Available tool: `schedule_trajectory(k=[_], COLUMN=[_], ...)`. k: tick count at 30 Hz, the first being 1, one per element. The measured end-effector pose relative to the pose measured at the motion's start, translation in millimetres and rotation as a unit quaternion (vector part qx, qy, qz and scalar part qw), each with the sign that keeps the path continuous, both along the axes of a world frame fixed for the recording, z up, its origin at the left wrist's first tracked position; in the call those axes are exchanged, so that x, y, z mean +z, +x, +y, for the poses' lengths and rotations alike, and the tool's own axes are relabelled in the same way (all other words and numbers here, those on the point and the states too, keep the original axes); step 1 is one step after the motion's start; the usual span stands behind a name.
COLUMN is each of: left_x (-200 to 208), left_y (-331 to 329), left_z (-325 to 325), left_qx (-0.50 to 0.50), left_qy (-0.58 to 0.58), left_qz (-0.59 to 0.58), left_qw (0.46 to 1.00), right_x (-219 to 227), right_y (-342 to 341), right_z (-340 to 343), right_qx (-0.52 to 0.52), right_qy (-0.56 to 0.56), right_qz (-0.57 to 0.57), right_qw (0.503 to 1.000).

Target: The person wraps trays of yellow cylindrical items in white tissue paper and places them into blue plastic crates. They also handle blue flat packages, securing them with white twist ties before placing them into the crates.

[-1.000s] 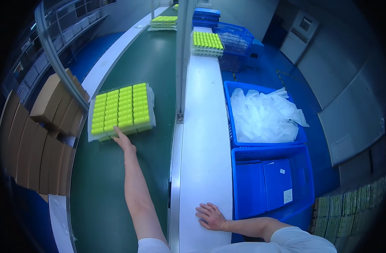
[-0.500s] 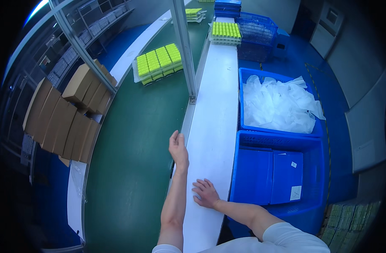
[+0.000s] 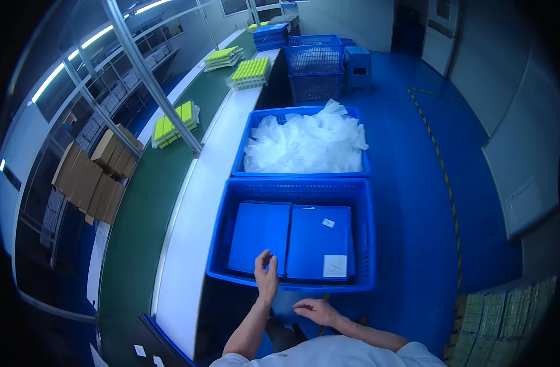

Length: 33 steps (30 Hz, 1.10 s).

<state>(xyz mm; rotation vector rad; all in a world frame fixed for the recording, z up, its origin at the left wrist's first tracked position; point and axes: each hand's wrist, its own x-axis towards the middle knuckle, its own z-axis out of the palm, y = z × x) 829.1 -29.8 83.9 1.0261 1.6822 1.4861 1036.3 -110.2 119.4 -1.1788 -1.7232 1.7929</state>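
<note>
My left hand (image 3: pixel 266 276) hovers over the near rim of a blue plastic crate (image 3: pixel 217 257). Its fingers are bent loosely, the thumb stands apart, and nothing is in it. Lower and to the right, in front of the same crate, is my right hand (image 3: pixel 317 311); its fingers point left, apart from any object, and it looks empty. Inside the crate lie two stacks of flat blue sheets side by side, the left stack (image 3: pixel 258 235) plain on top and the right stack (image 3: pixel 313 248) bearing white labels.
Beyond stands another blue crate (image 3: pixel 238 156) heaped with crumpled white film (image 3: pixel 304 144). Left runs a white ledge (image 3: pixel 191 244) beside a green conveyor (image 3: pixel 133 263) carrying yellow-green trays (image 3: pixel 175 124). Dark panels (image 3: pixel 160 345) stick up at lower left. Wrapped green packs (image 3: pixel 497 330) sit lower right.
The view has turned right, toward the crates. My left hand has left the conveyor edge and my right hand has lifted off the white ledge; both are now at the near crate.
</note>
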Motion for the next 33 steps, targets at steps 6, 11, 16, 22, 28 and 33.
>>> schedule_trajectory(k=[6, 11, 16, 22, 28, 33], left_x=[-34, -45, -45, -32, 50, 82], left_y=[212, 272, 305, 395, 539, 637], left_z=[-85, -76, -53, 66, 264, 410], left_qx=[-0.178, -0.161, -0.029, 0.194, 0.12, -0.019], left_qy=[-0.136, -0.142, -0.25, -0.135, -0.016, -0.051], left_qz=[0.225, 0.348, 0.244, 0.261, 0.089, 0.023], left_qw=[0.948, 0.912, 0.937, 0.936, 0.989, 0.998], right_x=[12, 41, 26, -25, -137, -137], right_y=[219, 323, 428, 602, 801, 860], right_z=[-38, 3, 96, 212, 237, 314], right_qx=[-0.065, -0.068, 0.064, -0.083, -0.486, -0.405], right_qy=[-0.015, 0.026, 0.133, 0.041, -0.287, -0.35], right_qz=[-0.063, -0.071, -0.17, -0.171, -0.106, -0.209], right_qw=[0.996, 0.995, 0.974, 0.981, 0.819, 0.819])
